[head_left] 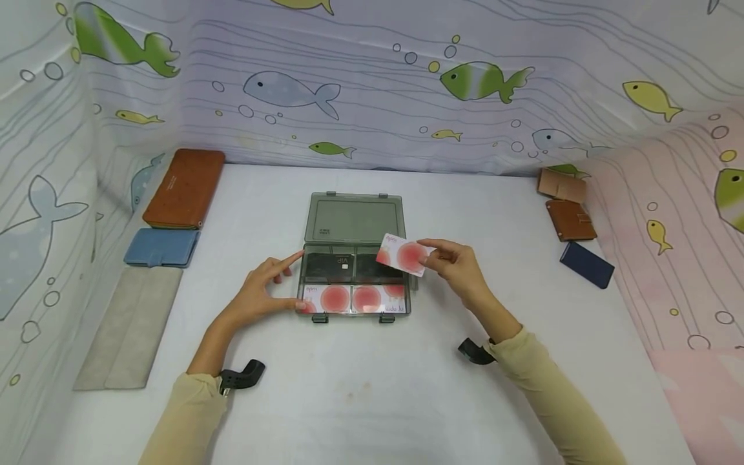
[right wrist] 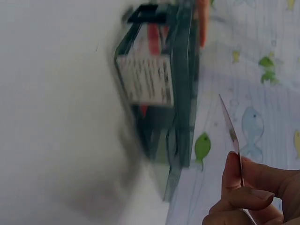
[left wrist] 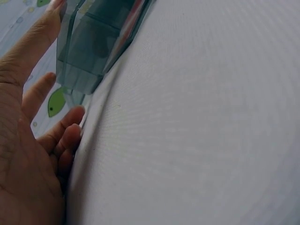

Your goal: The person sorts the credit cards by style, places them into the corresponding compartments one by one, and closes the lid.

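Note:
A grey see-through plastic case (head_left: 354,219) lies open at the middle of the white table, its lid flat behind the tray. The tray holds dark cards (head_left: 329,265) in the back compartments and white cards with red circles (head_left: 335,299) in the front ones. My left hand (head_left: 268,289) rests against the tray's left side, fingers straight, index finger along the wall; the case (left wrist: 91,44) shows in the left wrist view. My right hand (head_left: 456,263) pinches a white card with a red circle (head_left: 403,254) above the tray's right edge. The card (right wrist: 230,129) appears edge-on beside the case (right wrist: 161,93).
Along the left edge lie an orange wallet (head_left: 184,188), a blue wallet (head_left: 162,247) and a grey pouch (head_left: 132,326). At the right back sit a tan wallet (head_left: 561,185), a brown wallet (head_left: 571,220) and a navy case (head_left: 587,264). Fish-print curtains wall the table.

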The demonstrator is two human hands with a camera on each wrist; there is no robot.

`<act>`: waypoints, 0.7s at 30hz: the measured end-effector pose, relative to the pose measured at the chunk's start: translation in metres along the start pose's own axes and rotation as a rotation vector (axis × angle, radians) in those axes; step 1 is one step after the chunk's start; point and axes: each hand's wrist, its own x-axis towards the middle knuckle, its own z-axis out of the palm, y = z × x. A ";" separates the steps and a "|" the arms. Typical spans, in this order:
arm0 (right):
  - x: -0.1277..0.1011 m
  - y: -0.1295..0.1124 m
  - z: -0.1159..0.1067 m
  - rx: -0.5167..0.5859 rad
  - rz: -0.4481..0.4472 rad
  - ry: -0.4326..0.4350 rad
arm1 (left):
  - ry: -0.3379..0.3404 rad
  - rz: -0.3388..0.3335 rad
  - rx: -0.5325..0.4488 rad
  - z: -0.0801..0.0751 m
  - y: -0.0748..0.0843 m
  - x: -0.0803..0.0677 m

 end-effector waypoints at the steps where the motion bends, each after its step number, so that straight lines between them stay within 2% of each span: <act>1: 0.000 -0.001 0.007 0.002 -0.004 -0.027 | 0.000 0.001 -0.001 0.000 0.000 0.000; 6: -0.001 -0.006 0.038 0.005 -0.015 -0.161 | 0.002 0.005 -0.004 0.000 -0.001 0.000; 9: -0.002 -0.010 0.056 -0.029 -0.016 -0.218 | 0.003 0.008 -0.002 0.000 -0.001 0.001; 13: -0.003 -0.013 0.076 -0.081 -0.040 -0.266 | -0.002 -0.003 0.004 0.001 -0.001 0.002; 17: -0.004 -0.015 0.093 -0.144 -0.111 -0.304 | -0.011 -0.029 0.010 0.001 -0.001 0.001; 21: -0.006 -0.018 0.111 -0.258 -0.169 -0.308 | -0.014 -0.039 0.014 -0.001 -0.001 0.000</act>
